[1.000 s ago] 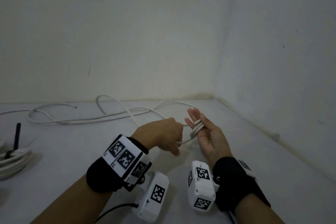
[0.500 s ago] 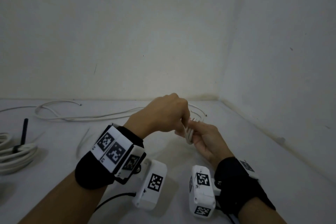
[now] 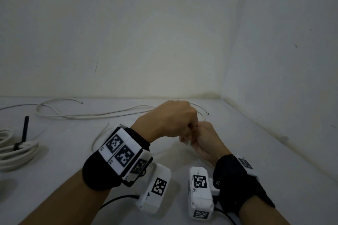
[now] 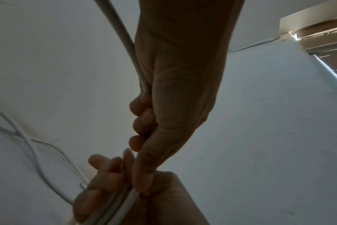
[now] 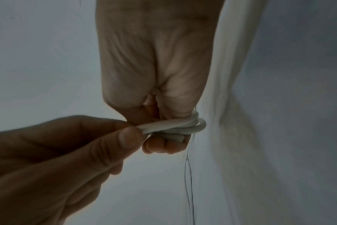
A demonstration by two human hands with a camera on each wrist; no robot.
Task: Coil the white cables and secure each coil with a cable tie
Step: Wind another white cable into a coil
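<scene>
In the head view my left hand (image 3: 172, 120) is a fist raised just over my right hand (image 3: 206, 139), above the white table (image 3: 256, 151). The right wrist view shows a few small turns of the white cable (image 5: 175, 124) wound round my right hand's curled fingers (image 5: 164, 146). My left thumb and forefinger (image 5: 129, 135) pinch the cable right beside those turns. Seen from the left wrist, the cable (image 4: 123, 39) runs along my left palm into its curled fingers (image 4: 140, 121). The rest of that cable (image 3: 95, 115) trails loose along the back of the table.
A finished white coil (image 3: 16, 153) bound by a black cable tie (image 3: 24, 133) lies at the table's left edge. Two walls meet in a corner (image 3: 221, 95) at the back right. A loose arc of cable (image 3: 97, 139) lies left of my left wrist.
My right hand's fingers, straight a second ago, have curled round the turns. My left hand rose and swung over them, and the loose cable on the table has been drawn in shorter.
</scene>
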